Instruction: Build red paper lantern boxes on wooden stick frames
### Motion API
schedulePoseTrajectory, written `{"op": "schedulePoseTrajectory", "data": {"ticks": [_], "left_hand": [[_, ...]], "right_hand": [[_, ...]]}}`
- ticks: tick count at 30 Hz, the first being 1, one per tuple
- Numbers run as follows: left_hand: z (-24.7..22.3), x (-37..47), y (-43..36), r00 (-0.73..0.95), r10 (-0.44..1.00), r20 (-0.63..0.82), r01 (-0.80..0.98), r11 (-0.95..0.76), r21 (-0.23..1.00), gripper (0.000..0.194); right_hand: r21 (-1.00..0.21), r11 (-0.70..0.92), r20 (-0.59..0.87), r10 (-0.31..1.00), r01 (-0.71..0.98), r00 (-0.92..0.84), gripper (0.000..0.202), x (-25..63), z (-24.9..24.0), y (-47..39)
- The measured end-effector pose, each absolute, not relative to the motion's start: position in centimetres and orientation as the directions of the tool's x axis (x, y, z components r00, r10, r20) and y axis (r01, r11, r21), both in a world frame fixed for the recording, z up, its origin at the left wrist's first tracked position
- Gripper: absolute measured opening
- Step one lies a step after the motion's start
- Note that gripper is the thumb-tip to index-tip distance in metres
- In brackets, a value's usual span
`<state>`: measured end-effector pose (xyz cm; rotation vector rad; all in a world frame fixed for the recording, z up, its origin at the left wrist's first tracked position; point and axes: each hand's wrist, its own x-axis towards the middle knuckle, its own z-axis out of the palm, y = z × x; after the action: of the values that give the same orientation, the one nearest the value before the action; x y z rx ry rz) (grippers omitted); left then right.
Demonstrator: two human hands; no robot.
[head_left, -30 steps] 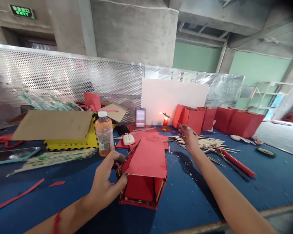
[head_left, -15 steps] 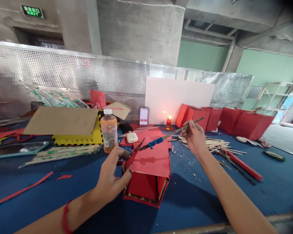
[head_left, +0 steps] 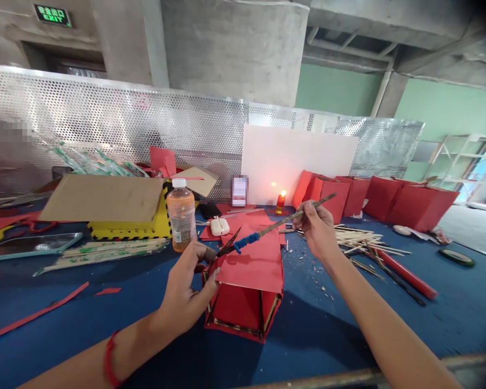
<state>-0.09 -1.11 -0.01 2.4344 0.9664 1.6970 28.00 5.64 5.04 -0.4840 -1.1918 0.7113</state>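
Note:
A red paper box over a stick frame lies on the blue table, its open end toward me. My left hand grips its left upper edge between thumb and fingers; part of the fingers is hidden behind it. Between the fingertips of my right hand is a thin brownish stick with blue wrapping near its lower end. Its dark tip points down-left, at the box's left upper edge close to my left fingers. Whether the tip touches the paper I cannot tell.
Behind stand a drink bottle, a lit red candle and a phone. More red boxes sit at the back right, near loose sticks and a red rod. A yellow carton is left.
My right hand has moved slightly left, bringing the stick's dark tip down and left to the box's left edge. My left hand keeps its grip on the box.

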Motion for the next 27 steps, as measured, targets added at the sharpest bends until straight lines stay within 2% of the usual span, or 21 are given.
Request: {"op": "schedulePoseTrajectory", "data": {"ticks": [8, 13, 17, 20, 24, 27], "left_hand": [[-0.1, 0.1, -1.1, 0.169, 0.491, 0.855, 0.494, -0.793, 0.358, 0.012], [-0.2, 0.1, -1.2, 0.125, 0.495, 0.86, 0.525, -0.768, 0.366, 0.009], [-0.4, 0.1, -1.0, 0.099, 0.507, 0.856, 0.547, -0.747, 0.379, 0.006], [-0.6, 0.0, -0.9, 0.086, 0.515, 0.853, 0.554, -0.736, 0.389, 0.006], [-0.5, 0.0, -1.0, 0.086, 0.523, 0.848, 0.556, -0.732, 0.395, 0.007], [-0.4, 0.1, -1.1, 0.085, 0.525, 0.847, 0.554, -0.731, 0.397, 0.007]], "right_hand": [[-0.603, 0.785, 0.756, 0.618, -0.141, 0.215, 0.033, 27.8, 5.5, 4.7], [-0.476, 0.879, 0.862, 0.473, -0.03, 0.183, 0.023, 27.5, 6.2, 2.4], [-0.347, 0.938, 0.935, 0.345, 0.013, 0.08, 0.017, 27.2, 6.9, 0.0], [-0.208, 0.977, 0.972, 0.213, 0.054, -0.099, 0.018, 27.1, 7.5, -1.5], [0.088, 0.987, 0.924, -0.029, 0.136, -0.381, 0.02, 26.9, 8.7, -3.7], [0.252, 0.915, 0.834, -0.04, 0.316, -0.55, 0.024, 26.3, 9.7, -6.5]]}}
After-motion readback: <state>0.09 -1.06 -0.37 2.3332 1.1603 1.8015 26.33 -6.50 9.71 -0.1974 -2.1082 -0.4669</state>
